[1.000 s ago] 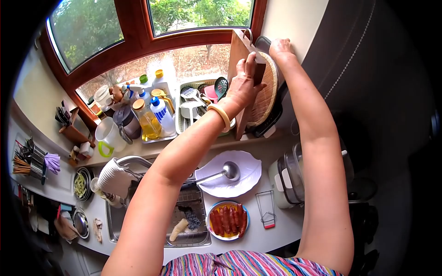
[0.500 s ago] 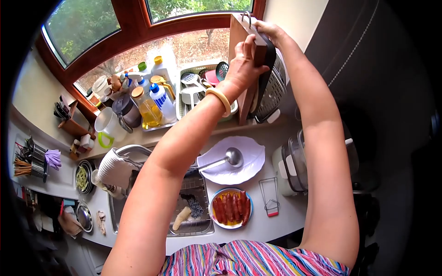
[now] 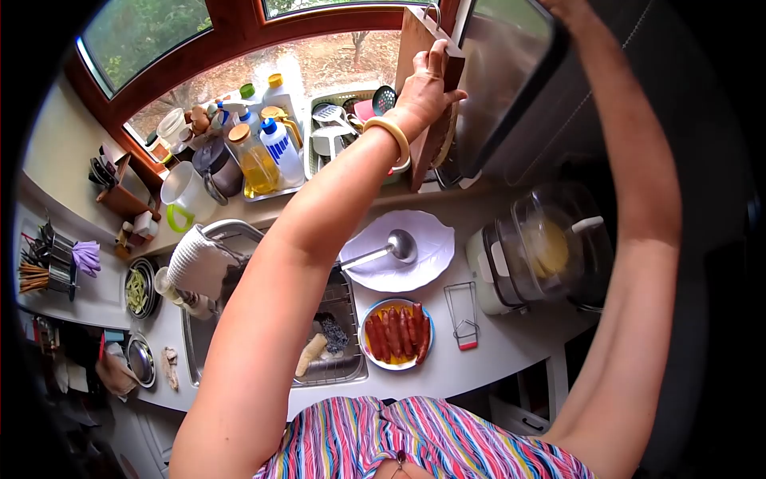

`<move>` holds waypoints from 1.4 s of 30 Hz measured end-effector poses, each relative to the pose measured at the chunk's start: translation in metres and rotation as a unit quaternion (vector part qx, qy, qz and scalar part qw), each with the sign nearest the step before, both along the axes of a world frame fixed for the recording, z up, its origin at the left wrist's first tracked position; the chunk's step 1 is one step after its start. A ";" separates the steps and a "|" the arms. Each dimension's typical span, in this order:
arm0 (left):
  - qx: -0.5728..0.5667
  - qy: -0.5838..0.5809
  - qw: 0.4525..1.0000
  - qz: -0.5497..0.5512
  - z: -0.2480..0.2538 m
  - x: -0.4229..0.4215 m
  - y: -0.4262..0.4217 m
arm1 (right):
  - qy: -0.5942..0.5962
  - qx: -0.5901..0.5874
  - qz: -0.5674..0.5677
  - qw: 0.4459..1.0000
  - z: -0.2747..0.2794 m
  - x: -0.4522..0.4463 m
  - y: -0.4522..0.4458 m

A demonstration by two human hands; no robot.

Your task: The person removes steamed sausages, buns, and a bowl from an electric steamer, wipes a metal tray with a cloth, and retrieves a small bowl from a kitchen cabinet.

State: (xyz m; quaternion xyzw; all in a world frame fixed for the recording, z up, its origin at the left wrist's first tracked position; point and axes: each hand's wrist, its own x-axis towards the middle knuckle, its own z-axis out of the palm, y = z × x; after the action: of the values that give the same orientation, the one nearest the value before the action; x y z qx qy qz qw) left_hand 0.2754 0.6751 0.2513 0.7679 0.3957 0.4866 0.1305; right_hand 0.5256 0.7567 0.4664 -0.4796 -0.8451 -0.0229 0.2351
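Note:
My left hand [image 3: 427, 89], with a pale bangle at the wrist, is wrapped over the top edge of a thick wooden board [image 3: 416, 120] that stands upright on the sill. To the right, my right hand [image 3: 565, 8] reaches the top edge of the view and is partly cut off. Its fingers are on the upper corner of a large flat board [image 3: 503, 76] with a dark rim and a shiny grey face. That board is tilted beside the wooden one. Part of a woven round item [image 3: 448, 144] shows between the two.
Below lie a white leaf-shaped plate [image 3: 431, 267] with a ladle [image 3: 401, 246], a plate of sausages [image 3: 396, 334], a wire tong [image 3: 461, 318] and the sink [image 3: 339, 303]. A steamer [image 3: 546, 247] stands right. Bottles [image 3: 279, 152] and a utensil basket [image 3: 311, 164] line the sill.
My right hand has moved up and right, drawing the dark-rimmed board out from behind the wooden one. My left hand has stayed on the wooden board.

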 end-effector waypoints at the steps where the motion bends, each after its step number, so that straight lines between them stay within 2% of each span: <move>1: -0.010 0.000 1.000 -0.001 0.000 0.002 0.000 | -0.085 0.084 -0.084 0.989 0.028 -0.002 -0.021; 2: -0.008 0.005 1.000 0.002 0.003 0.004 -0.003 | -0.169 0.166 -0.165 0.957 0.054 -0.006 -0.045; 3: -0.007 -0.007 1.000 -0.016 -0.004 0.009 0.008 | 0.166 0.049 -0.217 0.961 0.065 -0.061 -0.131; 7: 0.003 0.039 0.999 -0.016 -0.003 0.026 0.009 | 0.153 0.179 -0.223 0.946 0.094 -0.050 -0.215; 10: -0.091 -0.057 0.994 0.025 -0.002 0.037 -0.014 | 0.152 0.213 -0.223 0.939 0.103 -0.055 -0.279; 13: -0.184 -0.076 0.980 0.018 -0.039 0.054 -0.043 | 0.158 0.239 -0.220 0.933 0.114 -0.072 -0.338; 14: -0.328 -0.095 0.933 -0.115 -0.042 0.052 -0.068 | 0.164 0.245 -0.216 0.931 0.116 -0.080 -0.356; 15: -0.445 -0.184 0.846 -0.229 -0.056 0.054 -0.107 | 0.170 0.249 -0.212 0.929 0.118 -0.092 -0.374; 16: -0.562 -0.257 0.727 -0.299 -0.070 0.055 -0.147 | 0.179 0.253 -0.205 0.928 0.119 -0.104 -0.392; 17: -0.555 -0.276 0.688 -0.378 -0.074 0.049 -0.192 | 0.190 0.253 -0.198 0.928 0.117 -0.121 -0.411; 18: -0.612 -0.307 0.617 -0.389 -0.063 0.043 -0.232 | 0.199 0.256 -0.191 0.926 0.115 -0.134 -0.428; 19: -0.614 -0.345 0.561 -0.435 -0.062 0.040 -0.257 | 0.209 0.253 -0.183 0.927 0.111 -0.150 -0.444; 20: -0.598 -0.396 0.539 -0.442 -0.043 0.022 -0.287 | 0.222 0.247 -0.172 0.928 0.106 -0.165 -0.459; 21: -0.595 -0.474 0.479 -0.438 -0.054 0.022 -0.298 | 0.240 0.236 -0.157 0.928 0.100 -0.183 -0.473; 22: -0.538 -0.529 0.538 -0.376 -0.070 0.022 -0.306 | 0.265 0.219 -0.140 0.929 0.093 -0.202 -0.489; 23: -0.522 -0.582 0.524 -0.338 -0.062 -0.005 -0.330 | 0.294 0.190 -0.116 0.930 0.084 -0.229 -0.507; 24: -0.448 -0.646 0.527 -0.322 -0.079 -0.026 -0.351 | 0.331 0.145 -0.095 0.928 0.069 -0.253 -0.521; 25: -0.455 -0.657 0.538 -0.269 -0.095 -0.052 -0.367 | 0.335 0.139 -0.064 0.930 0.057 -0.272 -0.541; 26: -0.397 -0.650 0.598 -0.250 -0.100 -0.088 -0.393 | 0.343 0.123 -0.036 0.931 0.041 -0.287 -0.556; 27: -0.402 -0.655 0.599 -0.225 -0.115 -0.117 -0.412 | 0.355 0.109 -0.009 0.929 0.026 -0.299 -0.575; 30: -0.386 -0.616 0.683 -0.077 -0.154 -0.222 -0.487 | 0.392 0.033 0.046 0.918 -0.029 -0.339 -0.610; 32: -0.374 -0.590 0.715 0.015 -0.181 -0.296 -0.540 | 0.419 -0.038 0.070 0.904 -0.073 -0.365 -0.625; 33: -0.391 -0.566 0.723 0.065 -0.198 -0.333 -0.566 | 0.437 -0.086 0.078 0.892 -0.094 -0.377 -0.627; 35: -0.327 -0.499 0.788 0.152 -0.224 -0.401 -0.619 | 0.482 -0.176 0.094 0.853 -0.140 -0.398 -0.634; 38: -0.315 -0.464 0.761 0.325 -0.242 -0.487 -0.705 | 0.520 -0.347 0.049 0.779 -0.236 -0.428 -0.624; 39: -0.269 -0.449 0.756 0.393 -0.265 -0.507 -0.727 | 0.412 -0.377 -0.040 0.829 -0.285 -0.420 -0.610; 40: -0.272 -0.455 0.743 0.408 -0.264 -0.527 -0.749 | 0.277 -0.270 0.059 0.920 -0.308 -0.449 -0.622; 41: -0.274 -0.460 0.731 0.423 -0.266 -0.545 -0.770 | 0.395 -0.433 -0.001 0.810 -0.346 -0.464 -0.624; 42: -0.276 -0.411 0.737 0.460 -0.280 -0.565 -0.789 | 0.404 -0.458 -0.007 0.792 -0.378 -0.482 -0.629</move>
State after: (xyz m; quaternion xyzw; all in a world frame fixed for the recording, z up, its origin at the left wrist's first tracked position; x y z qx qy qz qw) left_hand -0.2893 -0.1143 -0.0285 0.1481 0.7256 0.6251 0.2465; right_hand 0.0438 0.1276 0.0886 -0.5027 -0.5809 0.5613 0.3079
